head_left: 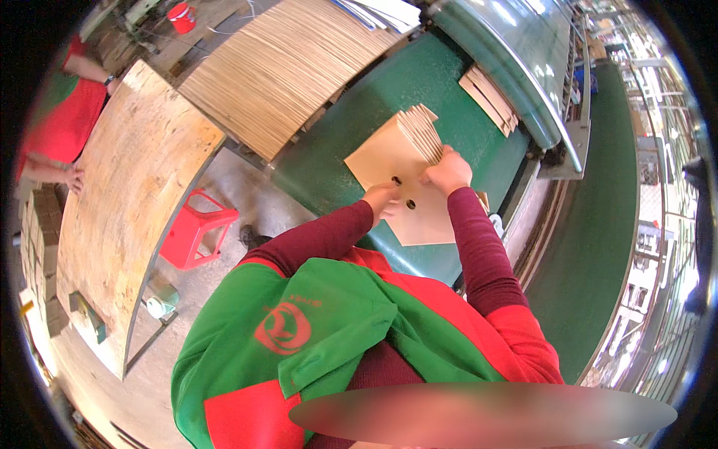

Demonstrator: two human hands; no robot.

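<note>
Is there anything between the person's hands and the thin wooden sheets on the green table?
Nothing visible. The left hand rests on the flat sheet, and the right hand touches the fanned stack of sheets.

On the machine bed (pixel 351 161), a veneer sheet (pixel 385 161) lies near the near edge, with a fanned bundle of veneer strips (pixel 422 131) on its far corner. Another strip stack (pixel 490 97) sits farther right, against the machine housing (pixel 508 52). Left of the bed stands a veneer pile (pixel 288 67), then a plywood table (pixel 127 202); a stool (pixel 198 228) stands between table and bed.
</note>
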